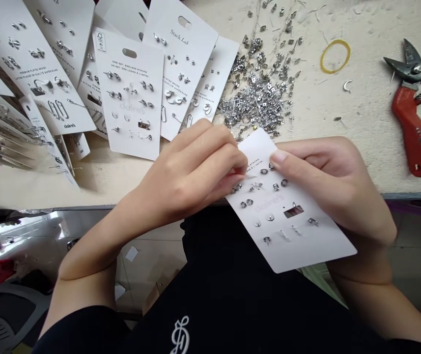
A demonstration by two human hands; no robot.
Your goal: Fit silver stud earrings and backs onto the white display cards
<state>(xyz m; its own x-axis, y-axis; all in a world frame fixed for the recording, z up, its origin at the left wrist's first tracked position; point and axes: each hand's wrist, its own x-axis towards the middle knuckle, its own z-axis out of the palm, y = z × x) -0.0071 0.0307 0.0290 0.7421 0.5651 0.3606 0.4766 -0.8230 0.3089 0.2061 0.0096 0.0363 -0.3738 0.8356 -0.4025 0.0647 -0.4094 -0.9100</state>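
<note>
A white earring card (pixel 315 243) is tilted in front of my body, its back side with several metal earring backs facing me. My right hand (pixel 337 182) grips the card along its right edge, thumb on top and the other fingers behind. At the card's left edge, my left hand (pixel 195 164) has its fingers curled and pinched beside an earring back (pixel 237 188). Whatever lies between those fingertips is hidden. Just beyond the card, a heap of small metal earring backs (pixel 262 101) is spread on the table.
More earring cards (pixel 129 142) lie overlapping at the left. Further right are a yellow rubber band (pixel 321 63), a small curved metal piece (pixel 347 86) and red-handled cutters (pixel 412 123). The pale tabletop's front edge (pixel 96 202) runs below my wrists.
</note>
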